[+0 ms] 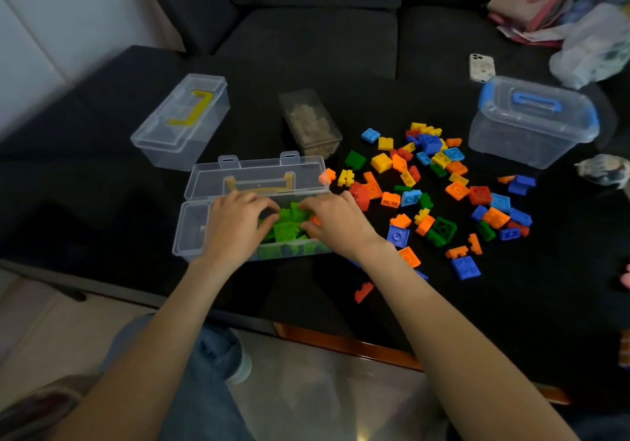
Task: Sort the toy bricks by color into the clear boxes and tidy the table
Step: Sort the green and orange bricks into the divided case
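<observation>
Nearest to me, at the bottom edge, both forearms enter the shot cut off at the elbows, with a jeans-clad knee (pixel 204 372) dim below them. Over the open clear box (pixel 191 232) on the black bench (pixel 102 202), my left hand (pixel 235 225) and right hand (pixel 337 225) sit with fingers curled down into the heap of light green bricks (pixel 288 225); the fingertips are buried among the pieces, so I cannot tell whether either hand actually pinches a brick or only touches the pile. An orange bit shows just beside my right fingers, too hidden to identify. The box's lid (pixel 255 176) stands tipped back behind the hands, its yellowish handle blurred through the plastic. Right of the box, a loose spread of mixed bricks (pixel 439 185) in orange, blue, yellow, red and dark green lies across the bench, with a lone red-orange piece (pixel 363 292) near my right forearm. Farther back stand a closed clear box with a yellow handle (pixel 180 120), a small murky tub of tan pieces (pixel 310 123), and a blue-handled clear tub (pixel 531 120). Beyond it, a phone (pixel 481 67) lies face down before the dark sofa (pixel 306 14).
</observation>
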Demonstrator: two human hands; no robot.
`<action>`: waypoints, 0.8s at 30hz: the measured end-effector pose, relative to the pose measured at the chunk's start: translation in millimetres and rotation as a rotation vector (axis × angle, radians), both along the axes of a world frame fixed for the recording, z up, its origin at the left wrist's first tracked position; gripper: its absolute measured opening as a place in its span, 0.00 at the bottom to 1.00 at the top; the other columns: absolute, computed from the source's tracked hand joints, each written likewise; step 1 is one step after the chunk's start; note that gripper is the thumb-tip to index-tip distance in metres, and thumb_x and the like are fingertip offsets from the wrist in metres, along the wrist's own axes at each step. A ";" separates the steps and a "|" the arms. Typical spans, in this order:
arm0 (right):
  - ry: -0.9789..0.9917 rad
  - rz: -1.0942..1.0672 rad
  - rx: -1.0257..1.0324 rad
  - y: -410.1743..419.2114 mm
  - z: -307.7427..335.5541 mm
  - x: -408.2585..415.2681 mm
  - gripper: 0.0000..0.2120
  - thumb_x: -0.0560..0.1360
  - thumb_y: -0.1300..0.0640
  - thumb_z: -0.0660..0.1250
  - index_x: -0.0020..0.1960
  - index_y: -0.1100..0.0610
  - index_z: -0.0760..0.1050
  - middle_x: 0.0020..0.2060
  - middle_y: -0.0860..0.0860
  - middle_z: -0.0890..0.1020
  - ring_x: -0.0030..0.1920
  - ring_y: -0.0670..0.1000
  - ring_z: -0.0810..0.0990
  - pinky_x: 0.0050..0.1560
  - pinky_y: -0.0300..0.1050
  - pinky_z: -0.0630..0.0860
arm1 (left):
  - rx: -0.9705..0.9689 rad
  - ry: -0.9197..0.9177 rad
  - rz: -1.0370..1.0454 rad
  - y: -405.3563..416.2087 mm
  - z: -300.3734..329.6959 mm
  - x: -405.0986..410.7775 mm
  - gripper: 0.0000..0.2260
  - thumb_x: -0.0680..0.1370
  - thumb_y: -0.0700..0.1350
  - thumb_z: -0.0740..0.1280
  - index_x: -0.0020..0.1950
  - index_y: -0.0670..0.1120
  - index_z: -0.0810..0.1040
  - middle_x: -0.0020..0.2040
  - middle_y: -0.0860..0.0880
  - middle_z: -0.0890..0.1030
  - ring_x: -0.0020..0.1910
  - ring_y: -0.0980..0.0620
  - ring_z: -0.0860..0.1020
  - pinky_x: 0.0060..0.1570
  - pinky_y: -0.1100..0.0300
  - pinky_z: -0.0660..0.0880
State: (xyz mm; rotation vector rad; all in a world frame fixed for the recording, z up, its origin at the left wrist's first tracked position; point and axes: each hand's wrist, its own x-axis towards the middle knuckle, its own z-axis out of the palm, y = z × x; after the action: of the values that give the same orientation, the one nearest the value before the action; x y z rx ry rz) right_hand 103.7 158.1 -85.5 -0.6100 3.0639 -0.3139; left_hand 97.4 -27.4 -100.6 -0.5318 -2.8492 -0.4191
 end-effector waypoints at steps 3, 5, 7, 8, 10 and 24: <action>-0.023 0.068 -0.093 10.7 2.6 1.1 0.15 0.77 0.60 0.63 0.63 0.56 0.74 0.57 0.53 0.80 0.59 0.53 0.77 0.60 0.50 0.71 | 0.054 0.040 -0.052 3.0 0.0 2.9 0.07 0.76 0.49 0.66 0.51 0.52 0.81 0.49 0.53 0.81 0.53 0.47 0.75 0.51 0.50 0.68; -0.066 0.083 -0.198 20.6 4.9 -0.9 0.15 0.77 0.65 0.61 0.62 0.57 0.76 0.57 0.53 0.81 0.58 0.51 0.79 0.60 0.48 0.75 | 0.064 0.018 -0.107 4.3 -0.6 6.7 0.09 0.76 0.51 0.66 0.54 0.52 0.81 0.52 0.53 0.81 0.56 0.49 0.75 0.56 0.49 0.66; -0.091 0.108 -0.201 29.5 9.5 -5.6 0.17 0.75 0.67 0.62 0.61 0.54 0.77 0.58 0.51 0.80 0.60 0.50 0.76 0.62 0.46 0.73 | 0.069 -0.036 -0.131 3.2 -3.5 7.9 0.11 0.76 0.51 0.66 0.58 0.52 0.79 0.55 0.53 0.80 0.59 0.50 0.74 0.60 0.49 0.65; -0.096 0.130 -0.148 32.7 12.0 -8.7 0.17 0.75 0.65 0.63 0.61 0.51 0.77 0.59 0.49 0.79 0.61 0.50 0.73 0.64 0.47 0.70 | 0.076 -0.055 -0.130 3.5 -4.6 7.9 0.12 0.76 0.51 0.66 0.59 0.52 0.79 0.56 0.52 0.80 0.59 0.50 0.74 0.61 0.49 0.64; -0.116 0.188 0.000 33.8 18.3 -15.5 0.16 0.75 0.60 0.66 0.60 0.46 0.77 0.61 0.47 0.75 0.62 0.50 0.68 0.63 0.46 0.66 | 0.069 -0.082 -0.121 5.6 -4.7 6.4 0.13 0.77 0.51 0.66 0.60 0.53 0.78 0.57 0.53 0.80 0.60 0.50 0.73 0.62 0.48 0.63; -0.092 0.239 0.450 11.7 37.7 -24.2 0.19 0.72 0.43 0.68 0.59 0.50 0.77 0.62 0.51 0.70 0.62 0.54 0.65 0.62 0.48 0.64 | 0.067 -0.143 -0.106 7.4 -5.5 0.2 0.15 0.76 0.53 0.66 0.62 0.54 0.75 0.60 0.53 0.78 0.62 0.52 0.72 0.65 0.49 0.64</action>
State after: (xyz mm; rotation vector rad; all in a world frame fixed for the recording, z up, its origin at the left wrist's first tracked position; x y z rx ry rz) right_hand 79.5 169.8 -47.8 -0.8822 2.7855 0.3297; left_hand 97.6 -20.0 -106.1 -0.6680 -2.9388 -0.5913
